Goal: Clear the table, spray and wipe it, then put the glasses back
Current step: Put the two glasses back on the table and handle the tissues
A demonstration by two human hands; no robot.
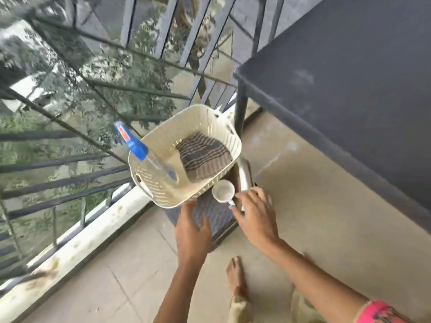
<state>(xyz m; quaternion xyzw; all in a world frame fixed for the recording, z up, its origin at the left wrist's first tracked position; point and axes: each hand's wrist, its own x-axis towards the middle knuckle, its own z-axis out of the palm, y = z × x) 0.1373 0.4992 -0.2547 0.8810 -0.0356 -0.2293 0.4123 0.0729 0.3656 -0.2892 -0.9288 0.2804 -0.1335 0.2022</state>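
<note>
The steel glass (245,176) stands just beyond my right hand (254,210), whose fingers curl at the white cup (223,191)'s handle. I cannot tell whether they grip it or only touch it. My left hand (192,231) lies flat and relaxed on the woven stool (214,220). Both vessels crowd the stool's right edge beside the basket (161,198), so a clumsy lift could tip the glass off.

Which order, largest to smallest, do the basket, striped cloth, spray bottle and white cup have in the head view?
1. basket
2. striped cloth and spray bottle: too alike to rank
3. white cup
</note>
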